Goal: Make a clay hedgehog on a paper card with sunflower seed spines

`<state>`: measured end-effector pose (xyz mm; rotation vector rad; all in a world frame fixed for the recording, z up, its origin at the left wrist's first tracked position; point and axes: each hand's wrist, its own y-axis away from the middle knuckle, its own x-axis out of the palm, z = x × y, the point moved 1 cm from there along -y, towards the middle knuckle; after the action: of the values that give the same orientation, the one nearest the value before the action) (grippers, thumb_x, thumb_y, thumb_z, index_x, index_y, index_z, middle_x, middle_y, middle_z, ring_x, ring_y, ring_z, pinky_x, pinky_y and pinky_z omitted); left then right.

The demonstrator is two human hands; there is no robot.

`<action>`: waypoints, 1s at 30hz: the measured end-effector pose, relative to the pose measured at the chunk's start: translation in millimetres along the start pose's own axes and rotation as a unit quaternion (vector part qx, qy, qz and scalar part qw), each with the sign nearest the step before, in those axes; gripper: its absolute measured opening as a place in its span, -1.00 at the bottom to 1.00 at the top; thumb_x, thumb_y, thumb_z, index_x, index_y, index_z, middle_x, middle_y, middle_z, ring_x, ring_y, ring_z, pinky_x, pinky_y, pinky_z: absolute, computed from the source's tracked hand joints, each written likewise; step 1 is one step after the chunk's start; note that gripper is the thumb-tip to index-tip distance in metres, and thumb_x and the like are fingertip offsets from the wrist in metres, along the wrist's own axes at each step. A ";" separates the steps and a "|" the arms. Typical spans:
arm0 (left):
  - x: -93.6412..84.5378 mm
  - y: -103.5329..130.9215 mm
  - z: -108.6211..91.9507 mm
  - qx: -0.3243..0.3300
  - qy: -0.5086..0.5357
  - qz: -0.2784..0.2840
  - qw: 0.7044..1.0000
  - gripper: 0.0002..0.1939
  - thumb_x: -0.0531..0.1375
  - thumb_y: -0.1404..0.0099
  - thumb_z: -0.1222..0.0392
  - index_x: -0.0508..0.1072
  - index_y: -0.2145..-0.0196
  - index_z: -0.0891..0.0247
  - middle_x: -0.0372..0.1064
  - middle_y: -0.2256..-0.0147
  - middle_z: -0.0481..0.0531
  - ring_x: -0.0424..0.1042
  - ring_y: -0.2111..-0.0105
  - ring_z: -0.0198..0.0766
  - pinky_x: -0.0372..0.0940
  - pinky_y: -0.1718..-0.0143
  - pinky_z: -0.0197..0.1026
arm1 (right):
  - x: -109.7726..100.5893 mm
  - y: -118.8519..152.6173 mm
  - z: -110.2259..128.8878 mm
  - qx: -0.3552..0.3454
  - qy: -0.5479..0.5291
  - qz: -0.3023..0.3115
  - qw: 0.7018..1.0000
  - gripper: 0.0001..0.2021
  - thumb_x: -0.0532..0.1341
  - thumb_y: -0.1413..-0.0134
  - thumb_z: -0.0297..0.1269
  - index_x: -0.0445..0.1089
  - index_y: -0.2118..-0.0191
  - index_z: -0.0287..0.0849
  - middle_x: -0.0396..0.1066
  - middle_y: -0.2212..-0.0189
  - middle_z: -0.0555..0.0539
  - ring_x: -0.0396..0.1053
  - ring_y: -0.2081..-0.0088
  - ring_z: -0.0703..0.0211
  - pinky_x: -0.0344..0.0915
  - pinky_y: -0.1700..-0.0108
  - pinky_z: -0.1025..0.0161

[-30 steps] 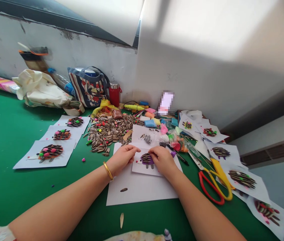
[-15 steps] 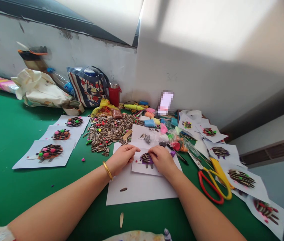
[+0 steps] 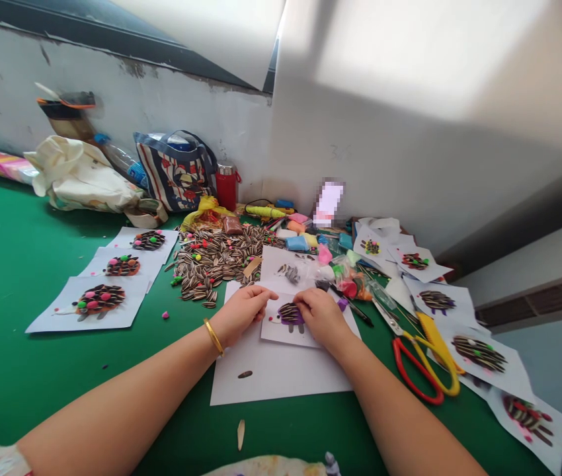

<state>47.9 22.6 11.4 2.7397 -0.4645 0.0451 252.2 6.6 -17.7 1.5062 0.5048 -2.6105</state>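
Observation:
A hedgehog picture [image 3: 291, 314] of purple clay and striped sunflower seeds, with a white snout and grey feet, is on a small white card [image 3: 276, 335]. My right hand [image 3: 323, 316] is closed in a pinch at the right upper end of the body, its fingertips on a sunflower seed there that they mostly cover. To the left, my left hand [image 3: 247, 312] has its fingers curled in at the card's left edge; whatever they may hold is hidden. Beneath the card is a larger white sheet [image 3: 281, 383] with one loose dark seed [image 3: 245, 374] on it.
A heap of sunflower seeds [image 3: 211, 261] is beyond my left hand. Finished hedgehog cards [image 3: 127, 317] lie left, more cards [image 3: 514, 377] right. Scissors [image 3: 422, 363] and a yellow cutter [image 3: 434, 337] lie right of my arm. Clay packs [image 3: 298, 242] and a red flask [image 3: 226, 187] stand behind.

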 end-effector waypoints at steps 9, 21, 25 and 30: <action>-2.2 3.1 -4.0 -0.043 0.059 0.016 0.997 -0.70 0.22 -0.17 0.02 0.47 0.27 0.32 0.15 0.54 -0.12 0.10 0.64 -0.47 -0.23 0.68 -0.37 | 0.2 -1.4 0.8 -0.011 0.041 0.016 0.999 -0.80 0.13 -0.16 -0.52 0.48 0.28 -0.13 0.49 0.32 -0.06 0.38 0.22 0.12 0.20 0.11 0.21; -6.5 3.9 -3.4 -0.144 0.247 0.077 0.955 -0.65 0.08 -0.39 -0.01 0.47 0.24 0.37 0.19 0.48 -0.06 0.16 0.63 -0.51 -0.19 0.78 -0.51 | -7.0 6.4 1.1 -0.029 0.039 -0.014 0.999 -0.74 0.10 -0.22 -0.47 0.51 0.12 -0.10 0.48 0.22 -0.10 0.36 0.15 0.08 0.18 0.07 0.16; -6.2 4.1 -3.6 -0.144 0.247 0.078 0.955 -0.64 0.09 -0.39 -0.01 0.47 0.24 0.37 0.19 0.49 -0.06 0.18 0.63 -0.51 -0.17 0.79 -0.52 | -9.7 7.0 2.9 -0.033 0.038 -0.021 0.999 -0.74 0.14 -0.17 -0.45 0.54 0.15 -0.07 0.46 0.23 -0.10 0.33 0.18 0.07 0.17 0.10 0.15; -6.1 4.1 -3.8 -0.148 0.249 0.077 0.954 -0.63 0.08 -0.39 -0.02 0.47 0.23 0.38 0.19 0.49 -0.06 0.18 0.64 -0.51 -0.16 0.79 -0.52 | -8.2 6.9 3.4 -0.039 0.036 -0.023 0.998 -0.73 0.16 -0.13 -0.48 0.57 0.17 -0.07 0.44 0.26 -0.10 0.30 0.20 0.08 0.17 0.10 0.15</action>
<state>40.9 22.3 15.8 2.2786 -0.4879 0.6362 255.2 -1.7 -10.7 1.5884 0.6479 -2.5450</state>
